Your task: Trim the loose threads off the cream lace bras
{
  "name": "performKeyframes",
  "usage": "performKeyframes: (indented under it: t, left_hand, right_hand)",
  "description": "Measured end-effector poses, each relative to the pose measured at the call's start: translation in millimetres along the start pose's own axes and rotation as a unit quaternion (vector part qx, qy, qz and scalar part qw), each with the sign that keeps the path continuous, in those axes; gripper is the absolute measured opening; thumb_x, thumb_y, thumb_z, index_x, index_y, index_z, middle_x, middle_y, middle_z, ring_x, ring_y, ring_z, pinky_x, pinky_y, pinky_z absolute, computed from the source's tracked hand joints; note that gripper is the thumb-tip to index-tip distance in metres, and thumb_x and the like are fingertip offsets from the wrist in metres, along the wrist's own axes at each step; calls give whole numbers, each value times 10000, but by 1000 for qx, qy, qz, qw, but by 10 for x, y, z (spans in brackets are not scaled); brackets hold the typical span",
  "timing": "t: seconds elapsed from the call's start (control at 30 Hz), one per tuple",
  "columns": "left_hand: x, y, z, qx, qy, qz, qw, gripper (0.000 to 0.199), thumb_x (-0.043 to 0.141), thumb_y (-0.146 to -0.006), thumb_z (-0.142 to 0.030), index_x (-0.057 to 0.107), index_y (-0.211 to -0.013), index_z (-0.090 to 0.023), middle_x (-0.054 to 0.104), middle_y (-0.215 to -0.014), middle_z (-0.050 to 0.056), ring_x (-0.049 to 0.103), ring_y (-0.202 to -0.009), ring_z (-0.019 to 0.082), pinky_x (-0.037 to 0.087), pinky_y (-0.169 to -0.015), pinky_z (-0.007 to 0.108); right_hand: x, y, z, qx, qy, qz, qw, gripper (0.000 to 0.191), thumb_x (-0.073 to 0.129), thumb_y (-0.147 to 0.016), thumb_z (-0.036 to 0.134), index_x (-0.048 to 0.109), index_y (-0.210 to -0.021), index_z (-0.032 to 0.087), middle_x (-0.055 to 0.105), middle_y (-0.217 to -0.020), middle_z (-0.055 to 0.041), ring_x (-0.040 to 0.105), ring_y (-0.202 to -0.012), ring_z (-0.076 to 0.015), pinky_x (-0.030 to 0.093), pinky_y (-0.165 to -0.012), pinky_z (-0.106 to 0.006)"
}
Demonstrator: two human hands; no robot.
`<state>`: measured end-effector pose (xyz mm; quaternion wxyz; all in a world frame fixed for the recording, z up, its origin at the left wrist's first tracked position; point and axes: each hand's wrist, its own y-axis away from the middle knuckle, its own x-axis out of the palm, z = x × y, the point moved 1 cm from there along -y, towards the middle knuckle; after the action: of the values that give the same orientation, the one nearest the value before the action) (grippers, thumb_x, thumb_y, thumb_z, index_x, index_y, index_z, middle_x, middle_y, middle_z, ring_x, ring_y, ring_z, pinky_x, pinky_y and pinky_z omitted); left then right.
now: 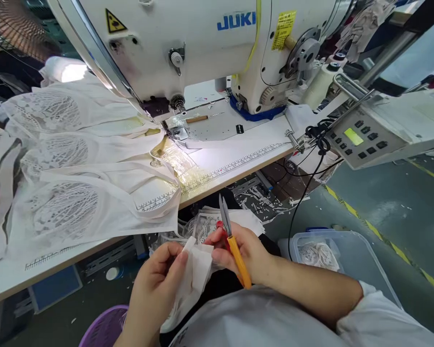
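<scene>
Left hand (158, 277) pinching thin white fabric (200, 270), right hand (253, 253) gripping orange-and-red-handled steel scissors (235, 246), blades pointing clear; no cut under way!

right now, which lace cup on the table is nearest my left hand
The front cup, nearest the table edge and your left hand; the other cups lie farther back or left.
</scene>
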<state>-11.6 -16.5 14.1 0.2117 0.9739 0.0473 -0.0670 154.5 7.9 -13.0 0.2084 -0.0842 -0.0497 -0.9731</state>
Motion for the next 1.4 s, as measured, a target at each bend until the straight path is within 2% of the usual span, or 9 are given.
performKeyframes:
  t: [0.23,0.37,0.53,0.63,0.73,0.83,1.03,1.17,1.4]
  left_hand:
    - [-37,4,-12,5,14,-26,1000,244,670,-640,-411,574,-644,-187,520,-528,-47,420,-443,70,337,-402,156]
    - [-22,1,-20,-6,41,-30,999,212,710,-594,-362,615,-677,-191,585,-583,-29,476,-490,94,384,-435,172]
    - [25,-3,-47,49,69,-56,995,122,719,-582,-277,639,-625,-195,614,-734,-12,526,-649,111,406,-527,157]
    - [54,-19,-36,25,81,-26,996,126,700,-613,-298,636,-644,-194,603,-750,-6,518,-639,113,399,-512,165]
    - [100,-39,-13,-12,77,45,996,187,687,-627,-362,621,-653,-189,582,-653,-13,496,-571,109,400,-492,177]
    - [157,-40,-20,-38,92,63,993,224,679,-625,-393,603,-643,-183,547,-568,-31,449,-495,88,366,-447,166]
    - [247,-54,-104,-24,100,61,993,226,672,-609,-397,602,-591,-182,510,-492,-42,396,-429,77,315,-394,169]
    - [283,-63,-122,-22,100,58,993,230,653,-612,-394,583,-573,-179,503,-501,-49,402,-442,73,329,-423,170]
    - [272,-58,-125,-36,84,45,995,243,633,-616,-398,553,-582,-172,497,-510,-54,393,-451,75,323,-443,175]
  right_hand:
    - [46,-21,13,17,142,-34,989,274,629,-678,400,460,-681,183,517,-651,9,468,-578,-113,420,-547,-239]
    - [51,-19,78,3,148,-28,989,222,595,-694,345,447,-679,180,484,-614,22,422,-531,-97,390,-509,-222]
    - [33,10,158,1,157,-29,987,165,594,-674,274,460,-685,179,464,-600,38,388,-514,-80,347,-466,-188]
    - [-8,0,179,22,168,-15,985,174,590,-659,266,440,-649,180,449,-593,40,384,-524,-80,345,-469,-187]
    - [-127,-37,206,75,200,48,976,232,592,-662,321,402,-641,190,421,-585,45,365,-514,-80,336,-455,-189]
    - [-322,-74,270,95,287,157,940,343,600,-665,461,380,-669,197,420,-619,37,364,-528,-88,334,-471,-201]
    - [-656,-27,337,71,468,333,815,483,412,-730,677,357,-670,201,406,-636,21,354,-544,-108,292,-506,-218]
    - [-687,28,359,74,517,340,782,527,374,-717,725,370,-676,200,418,-620,25,324,-510,-102,259,-490,-216]
    - [-567,15,469,95,548,300,775,459,493,-719,626,372,-635,192,407,-576,41,301,-475,-84,237,-458,-203]
